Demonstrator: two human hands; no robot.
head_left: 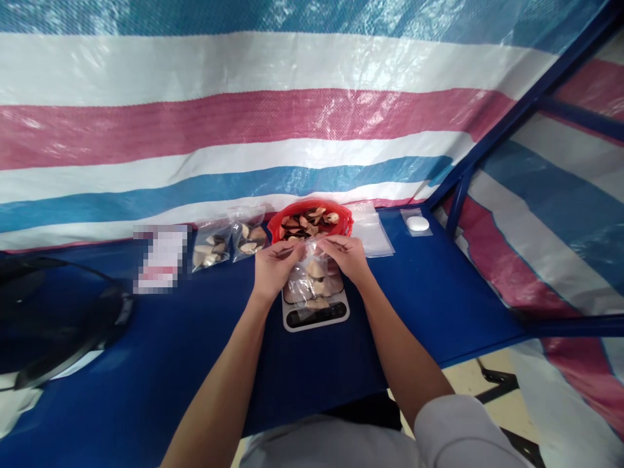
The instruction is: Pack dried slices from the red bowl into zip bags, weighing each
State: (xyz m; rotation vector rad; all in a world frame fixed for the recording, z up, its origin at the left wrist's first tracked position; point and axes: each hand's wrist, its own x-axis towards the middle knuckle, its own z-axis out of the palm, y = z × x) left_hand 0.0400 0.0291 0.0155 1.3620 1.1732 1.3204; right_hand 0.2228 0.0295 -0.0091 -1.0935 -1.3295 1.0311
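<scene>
My left hand (275,265) and my right hand (347,255) pinch the top edge of a clear plastic bag (312,283) between their fingertips. Inside the bag lie several pale brown, curved pieces, which look like dried slices or shells. The bag hangs over a white digital kitchen scale (316,323) with a dark display strip; whether it rests on the scale I cannot tell. Just behind my hands stands a red plastic basket (348,224) holding many similar brown and dark pieces.
Two filled clear bags, one (211,250) beside another (249,240), lie left of the basket. Flat clear bags (375,234) lie to its right, near a small bag with a white round object (418,224). A blurred sheet (163,257) and a black object (63,312) sit left on the blue table (195,351).
</scene>
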